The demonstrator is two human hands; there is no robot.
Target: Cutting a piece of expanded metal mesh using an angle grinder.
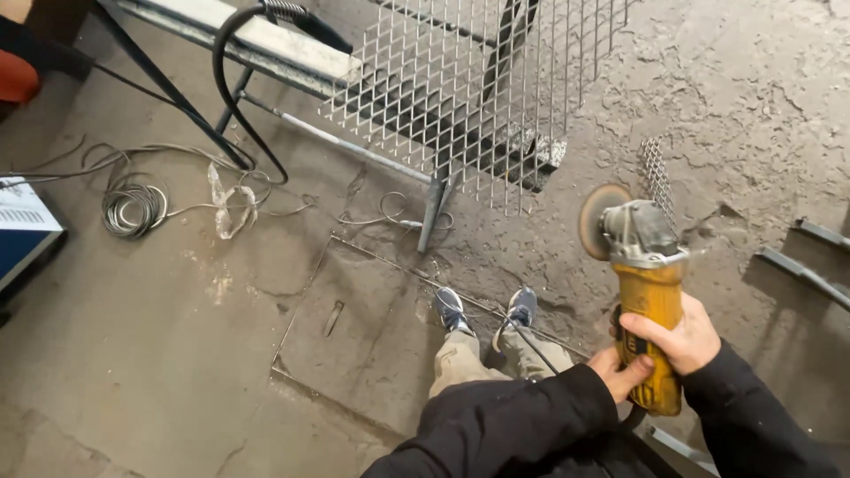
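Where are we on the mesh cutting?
Done: one narrow mesh strip already lies loose on the floor. In hand: both the left hand and the right hand grip the yellow grinder, its disc raised and touching nothing. Left: the big mesh panel leans on the steel frame; no fresh cut line is discernible.

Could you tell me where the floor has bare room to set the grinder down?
Bare floor lies left of the shoes, below the wire coil. Under the mesh panel it is crowded with cables. Both hands grip the grinder.
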